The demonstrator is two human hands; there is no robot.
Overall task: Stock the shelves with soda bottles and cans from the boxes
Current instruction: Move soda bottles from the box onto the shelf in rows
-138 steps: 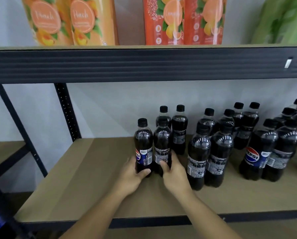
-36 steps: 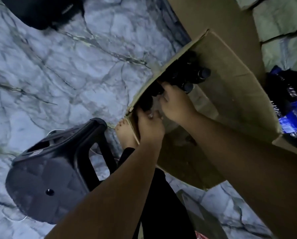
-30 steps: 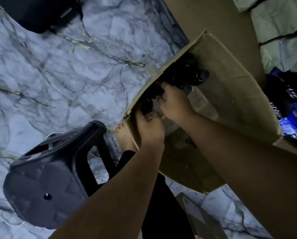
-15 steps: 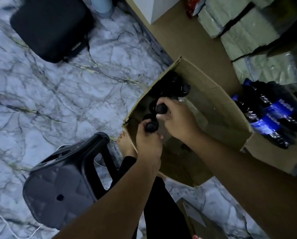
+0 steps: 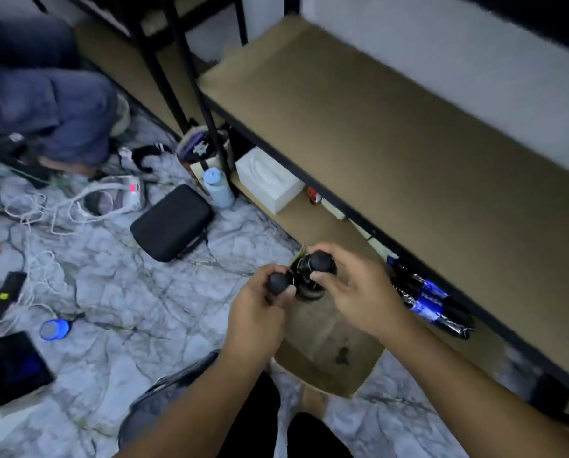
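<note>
Black-capped, the left bottle [image 5: 278,283] is being gripped by the left hand [image 5: 260,314] and the right bottle [image 5: 321,261] by the right hand [image 5: 359,292], side by side over the cardboard box [image 5: 329,355], beside the wooden shelf [image 5: 408,133]

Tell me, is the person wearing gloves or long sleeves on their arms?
No gloves. The bare left hand and bare right hand show no rings that I can see. The left forearm and right forearm are uncovered to the picture's edge: no sleeves, watch or bracelets.
</note>
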